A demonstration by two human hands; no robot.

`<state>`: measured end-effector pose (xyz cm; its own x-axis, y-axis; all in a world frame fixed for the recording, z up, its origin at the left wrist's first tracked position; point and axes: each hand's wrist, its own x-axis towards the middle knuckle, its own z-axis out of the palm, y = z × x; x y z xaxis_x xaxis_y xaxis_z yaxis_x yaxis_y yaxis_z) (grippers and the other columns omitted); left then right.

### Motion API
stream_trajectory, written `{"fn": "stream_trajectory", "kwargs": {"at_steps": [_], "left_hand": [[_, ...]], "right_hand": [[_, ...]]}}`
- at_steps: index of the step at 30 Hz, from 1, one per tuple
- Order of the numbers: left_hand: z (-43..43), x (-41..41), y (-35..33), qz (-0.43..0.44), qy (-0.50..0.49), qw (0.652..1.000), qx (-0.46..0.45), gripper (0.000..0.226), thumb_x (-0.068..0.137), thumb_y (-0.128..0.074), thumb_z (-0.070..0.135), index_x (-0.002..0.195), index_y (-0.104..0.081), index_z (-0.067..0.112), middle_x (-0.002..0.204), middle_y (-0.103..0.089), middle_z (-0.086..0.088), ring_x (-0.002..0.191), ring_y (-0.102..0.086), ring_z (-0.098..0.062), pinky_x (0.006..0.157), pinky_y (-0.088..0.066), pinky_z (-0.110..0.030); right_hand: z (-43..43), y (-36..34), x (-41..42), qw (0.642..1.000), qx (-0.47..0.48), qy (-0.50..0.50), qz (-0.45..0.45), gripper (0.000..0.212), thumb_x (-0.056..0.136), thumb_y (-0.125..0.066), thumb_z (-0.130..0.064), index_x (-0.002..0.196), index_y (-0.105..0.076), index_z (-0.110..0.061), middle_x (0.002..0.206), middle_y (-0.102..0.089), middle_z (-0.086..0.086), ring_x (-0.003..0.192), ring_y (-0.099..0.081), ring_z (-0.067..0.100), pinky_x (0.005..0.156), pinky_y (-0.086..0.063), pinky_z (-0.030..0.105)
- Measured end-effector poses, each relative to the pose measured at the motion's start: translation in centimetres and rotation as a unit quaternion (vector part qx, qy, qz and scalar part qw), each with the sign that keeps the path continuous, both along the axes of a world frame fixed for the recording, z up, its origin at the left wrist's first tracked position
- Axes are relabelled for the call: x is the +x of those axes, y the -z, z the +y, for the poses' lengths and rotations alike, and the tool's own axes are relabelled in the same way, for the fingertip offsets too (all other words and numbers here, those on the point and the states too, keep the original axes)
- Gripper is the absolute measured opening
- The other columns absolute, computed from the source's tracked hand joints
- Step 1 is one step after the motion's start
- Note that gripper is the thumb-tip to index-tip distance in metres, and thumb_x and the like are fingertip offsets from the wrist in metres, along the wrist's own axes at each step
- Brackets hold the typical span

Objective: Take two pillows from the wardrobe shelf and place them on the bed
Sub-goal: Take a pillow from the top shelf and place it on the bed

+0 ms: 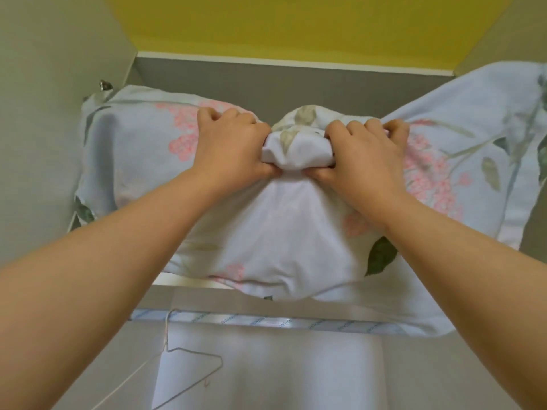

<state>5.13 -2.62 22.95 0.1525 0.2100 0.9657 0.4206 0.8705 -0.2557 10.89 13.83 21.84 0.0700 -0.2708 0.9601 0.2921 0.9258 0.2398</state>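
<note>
Both hands, left hand [229, 143] and right hand [367, 152], grip the pillow [290, 226].

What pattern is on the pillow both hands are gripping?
Pale blue pillow with pink flower clusters and green leaves; shows best in the head view.
</note>
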Motion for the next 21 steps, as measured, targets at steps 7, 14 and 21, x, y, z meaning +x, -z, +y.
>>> {"fn": "stream_trajectory", "kwargs": {"at_steps": [7,14,21], "left_hand": [[-0.8,1.9,4.3,0.123,0.081,0.988,0.038,0.030,0.074,-0.048,0.035,0.085,-0.068,0.016,0.075,-0.067,-0.012,0.077,-0.062,-0.033,0.074,-0.034,-0.041],[-1.4,6.6,7.0,0.198,0.109,0.972,0.061,0.010,0.070,-0.063,0.018,0.073,-0.068,0.012,0.060,-0.061,-0.012,0.053,-0.059,-0.031,0.048,-0.027,-0.025],[-0.8,10.3,8.7,0.133,0.160,0.977,0.033,0.026,0.071,-0.049,0.028,0.072,-0.068,0.010,0.065,-0.064,-0.013,0.061,-0.063,-0.033,0.047,-0.039,-0.033]], "right_hand": [[-0.6,3.3,2.5,0.993,0.041,-0.066,0.095,0.016,0.079,-0.049,-0.031,0.078,-0.053,-0.016,0.061,-0.062,0.007,0.064,-0.056,0.032,0.065,-0.015,0.037],[-1.3,5.8,6.7,0.975,0.023,-0.149,0.162,0.013,0.073,-0.051,-0.022,0.080,-0.058,-0.014,0.059,-0.063,0.012,0.059,-0.056,0.033,0.068,-0.018,0.038],[-0.5,8.0,9.4,0.972,0.003,-0.196,0.129,0.012,0.074,-0.060,-0.028,0.076,-0.056,-0.017,0.059,-0.063,0.008,0.053,-0.047,0.025,0.063,-0.013,0.032]]}}
